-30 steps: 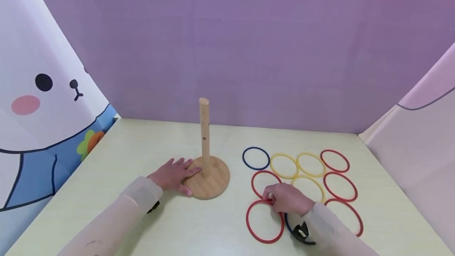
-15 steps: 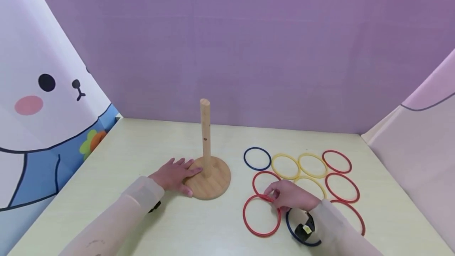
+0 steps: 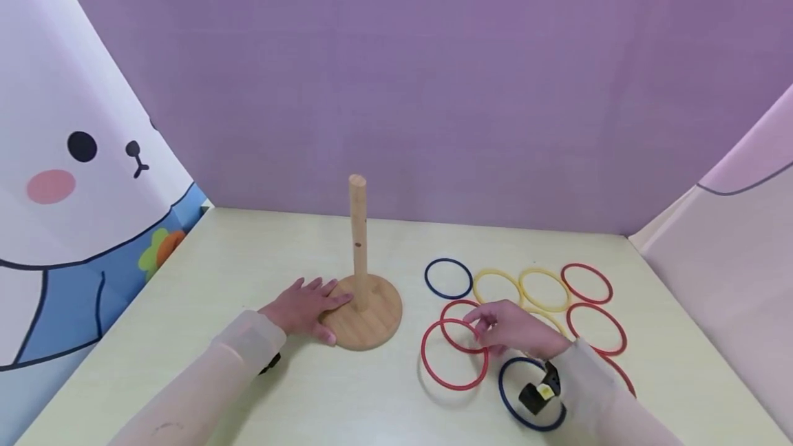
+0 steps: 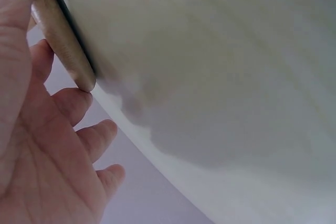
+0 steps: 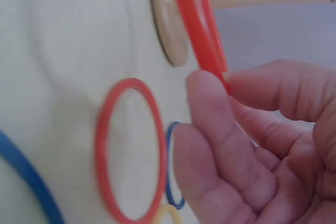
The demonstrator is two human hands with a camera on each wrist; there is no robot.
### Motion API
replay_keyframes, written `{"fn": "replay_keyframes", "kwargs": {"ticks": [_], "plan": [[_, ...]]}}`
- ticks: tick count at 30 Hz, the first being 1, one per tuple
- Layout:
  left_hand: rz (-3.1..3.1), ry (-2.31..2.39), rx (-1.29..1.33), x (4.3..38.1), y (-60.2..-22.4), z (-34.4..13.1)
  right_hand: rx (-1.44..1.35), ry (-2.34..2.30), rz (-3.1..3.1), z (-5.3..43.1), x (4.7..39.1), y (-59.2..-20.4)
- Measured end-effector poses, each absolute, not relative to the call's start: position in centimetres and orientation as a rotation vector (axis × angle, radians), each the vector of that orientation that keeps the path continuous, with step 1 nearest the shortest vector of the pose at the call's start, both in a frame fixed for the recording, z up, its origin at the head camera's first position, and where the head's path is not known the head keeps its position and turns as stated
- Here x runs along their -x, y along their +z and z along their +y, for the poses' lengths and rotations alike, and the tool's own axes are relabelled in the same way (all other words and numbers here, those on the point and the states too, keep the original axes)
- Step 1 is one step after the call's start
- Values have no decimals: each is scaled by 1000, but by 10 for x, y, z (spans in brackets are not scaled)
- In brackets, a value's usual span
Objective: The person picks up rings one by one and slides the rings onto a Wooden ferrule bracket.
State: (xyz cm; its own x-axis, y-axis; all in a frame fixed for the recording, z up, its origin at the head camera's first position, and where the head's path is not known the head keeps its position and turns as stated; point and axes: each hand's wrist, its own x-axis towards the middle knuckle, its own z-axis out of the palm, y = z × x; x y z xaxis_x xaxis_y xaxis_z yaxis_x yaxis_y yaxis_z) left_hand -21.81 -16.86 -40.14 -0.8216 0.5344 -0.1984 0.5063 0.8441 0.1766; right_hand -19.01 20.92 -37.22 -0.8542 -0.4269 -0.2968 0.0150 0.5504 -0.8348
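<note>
A wooden stand with an upright post (image 3: 358, 232) and round base (image 3: 379, 319) is on the table. My left hand (image 3: 305, 308) rests spread at the base's left edge; in the left wrist view, fingertips touch the wooden rim (image 4: 68, 51). With thumb and fingertips, my right hand (image 3: 517, 330) pinches one red ring (image 3: 455, 387) by its far right side, just above the table. That red ring (image 5: 202, 30) is partly cropped in the right wrist view. Behind it, another red ring (image 5: 102, 150) lies flat. Under my right wrist is a dark blue ring (image 3: 503, 394).
Further rings lie flat at the back right: a dark blue ring (image 3: 426, 277), several yellow ones such as the yellow ring (image 3: 495, 271), and red ones such as the red ring (image 3: 596, 305). A purple cloth (image 3: 396, 88) hangs behind the table (image 3: 347, 405).
My right hand has lifted the front red ring off the table and moved it slightly away from me, so its shadow shows beneath. My left hand stays on the base.
</note>
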Motion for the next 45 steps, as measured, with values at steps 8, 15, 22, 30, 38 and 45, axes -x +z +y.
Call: {"fn": "replay_keyframes", "kwargs": {"ticks": [8, 15, 22, 30, 38, 45], "plan": [[2795, 128, -819, 219, -403, -168, 305, -1399, 2363, 214, 195, -349], [2787, 111, -821, 217, -400, -169, 336, -1484, 2344, 218, 196, -327], [2786, 81, -826, 216, -393, -166, 318, -1518, 2351, 217, 201, -304], [2756, 167, -783, 217, -397, -166, 352, -1570, 2335, 209, 205, -279], [2751, 171, -784, 215, -395, -167, 387, -1568, 2406, 197, 209, -264], [2751, 171, -804, 217, -397, -166, 394, -1633, 2408, 189, 211, -254]]}}
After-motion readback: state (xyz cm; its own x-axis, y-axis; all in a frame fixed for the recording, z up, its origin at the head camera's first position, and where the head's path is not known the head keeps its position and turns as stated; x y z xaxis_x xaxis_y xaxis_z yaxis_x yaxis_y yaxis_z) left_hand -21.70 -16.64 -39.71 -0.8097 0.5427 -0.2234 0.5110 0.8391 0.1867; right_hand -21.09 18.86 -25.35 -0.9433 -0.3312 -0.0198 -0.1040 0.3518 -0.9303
